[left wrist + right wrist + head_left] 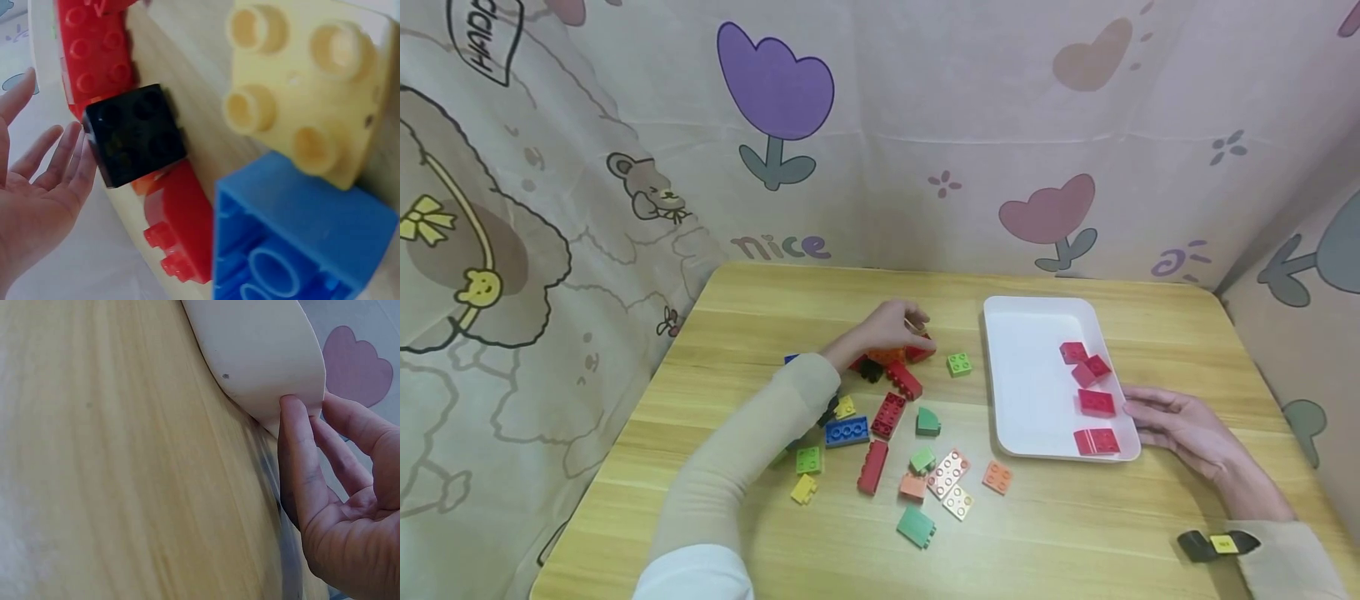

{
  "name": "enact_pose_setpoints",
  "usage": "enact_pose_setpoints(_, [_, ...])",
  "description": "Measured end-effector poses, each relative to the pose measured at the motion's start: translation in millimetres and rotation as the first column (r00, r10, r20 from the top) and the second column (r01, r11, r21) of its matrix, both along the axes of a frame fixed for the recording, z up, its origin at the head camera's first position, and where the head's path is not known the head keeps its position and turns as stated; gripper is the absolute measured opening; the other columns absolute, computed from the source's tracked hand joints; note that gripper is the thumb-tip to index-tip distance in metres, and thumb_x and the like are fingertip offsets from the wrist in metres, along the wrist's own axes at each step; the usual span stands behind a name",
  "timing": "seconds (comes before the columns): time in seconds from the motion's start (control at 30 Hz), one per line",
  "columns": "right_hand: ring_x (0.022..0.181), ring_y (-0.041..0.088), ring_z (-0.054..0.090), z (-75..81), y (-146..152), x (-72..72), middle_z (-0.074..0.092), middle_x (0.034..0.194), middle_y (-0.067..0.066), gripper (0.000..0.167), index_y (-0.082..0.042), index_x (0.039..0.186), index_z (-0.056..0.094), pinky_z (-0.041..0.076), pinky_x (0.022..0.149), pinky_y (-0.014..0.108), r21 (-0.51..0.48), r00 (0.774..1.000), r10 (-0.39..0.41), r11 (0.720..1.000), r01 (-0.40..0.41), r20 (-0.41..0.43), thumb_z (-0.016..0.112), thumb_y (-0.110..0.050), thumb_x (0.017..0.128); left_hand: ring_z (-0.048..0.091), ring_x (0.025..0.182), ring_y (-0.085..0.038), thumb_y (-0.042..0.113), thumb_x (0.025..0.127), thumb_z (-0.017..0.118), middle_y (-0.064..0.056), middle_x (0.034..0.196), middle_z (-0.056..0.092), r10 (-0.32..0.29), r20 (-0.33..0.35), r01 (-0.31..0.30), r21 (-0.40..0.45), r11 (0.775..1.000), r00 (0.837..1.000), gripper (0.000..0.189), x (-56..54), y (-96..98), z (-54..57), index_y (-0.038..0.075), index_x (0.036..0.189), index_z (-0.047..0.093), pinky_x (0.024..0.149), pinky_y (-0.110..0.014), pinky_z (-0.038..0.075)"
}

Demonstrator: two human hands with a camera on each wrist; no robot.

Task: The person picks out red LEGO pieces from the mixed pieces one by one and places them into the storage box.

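Observation:
In the head view my left hand [891, 327] reaches over the back of a loose pile of toy building bricks, its fingertips right at a red brick [920, 350]. The left wrist view shows that hand's fingers loosely spread behind a black brick [134, 136], beside a studded red brick [94, 47]. At the right, my right hand [1180, 425] holds the edge of a white tray [1026, 375]; in the right wrist view, the thumb presses the outer wall of the tray [262, 356] and other fingers lie at its rim. Several red bricks [1096, 403] lie along the tray's right side.
Around the pile lie a blue brick [847, 432], red bricks [872, 467], a yellow brick [803, 489], green bricks [916, 527] and an orange brick [997, 477]. A lime brick [958, 364] sits between pile and tray. A printed cloth [887, 208] hangs behind the wooden table [1045, 533].

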State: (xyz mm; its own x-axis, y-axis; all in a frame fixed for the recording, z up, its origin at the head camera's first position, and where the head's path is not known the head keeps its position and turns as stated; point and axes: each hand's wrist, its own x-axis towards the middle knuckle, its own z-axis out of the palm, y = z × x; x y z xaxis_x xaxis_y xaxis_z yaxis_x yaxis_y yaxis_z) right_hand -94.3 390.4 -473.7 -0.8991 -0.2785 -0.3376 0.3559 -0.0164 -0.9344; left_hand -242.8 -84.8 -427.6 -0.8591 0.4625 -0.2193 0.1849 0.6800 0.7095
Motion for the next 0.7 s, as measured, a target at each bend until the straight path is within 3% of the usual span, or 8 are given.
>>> enact_pose_setpoints(0.23, [0.102, 0.004, 0.076, 1.0, -0.8, 0.4, 0.078, 0.116, -0.018, 0.038, -0.032, 0.117, 0.078, 0.065, 0.083, 0.028, -0.002, 1.0, -0.005, 1.0, 0.005, 0.0, 0.057, -0.002, 0.107, 0.067, 0.115, -0.025, 0.028, 0.088, 0.087, -0.009, 0.127, 0.074, 0.0, 0.034, 0.002, -0.042, 0.999, 0.999, 0.053, 2.4, -3.9, -5.4, 0.008, 0.134, 0.069, 0.104, -0.038, 0.058])
enact_pose_setpoints(0.43, [0.102, 0.004, 0.076, 0.4, -0.1, -0.1, 0.078, 0.116, -0.018, 0.038, -0.032, 0.117, 0.078, 0.065, 0.083, 0.028, -0.006, 1.0, 0.0, 1.0, 0.0, 0.002, 0.057, -0.002, 0.107, 0.067, 0.117, -0.025, 0.025, 0.088, 0.087, -0.009, 0.129, 0.073, 0.009, 0.044, -0.008, -0.03, 1.0, 0.999, 0.051, 2.7, -6.6, -10.7, 0.009, 0.133, 0.069, 0.107, -0.039, 0.057])
enact_pose_setpoints(0.7, [0.102, 0.005, 0.077, 0.3, 0.0, 0.2, 0.079, 0.116, -0.017, 0.038, -0.031, 0.118, 0.078, 0.065, 0.083, 0.028, -0.009, 1.0, 0.006, 1.0, -0.006, -0.002, 0.056, -0.002, 0.107, 0.067, 0.108, -0.023, 0.023, 0.088, 0.087, -0.009, 0.123, 0.075, -0.003, 0.039, 0.003, -0.009, 1.0, 0.999, 0.045, 1.4, -8.4, -13.9, 0.009, 0.129, 0.073, 0.098, -0.034, 0.059])
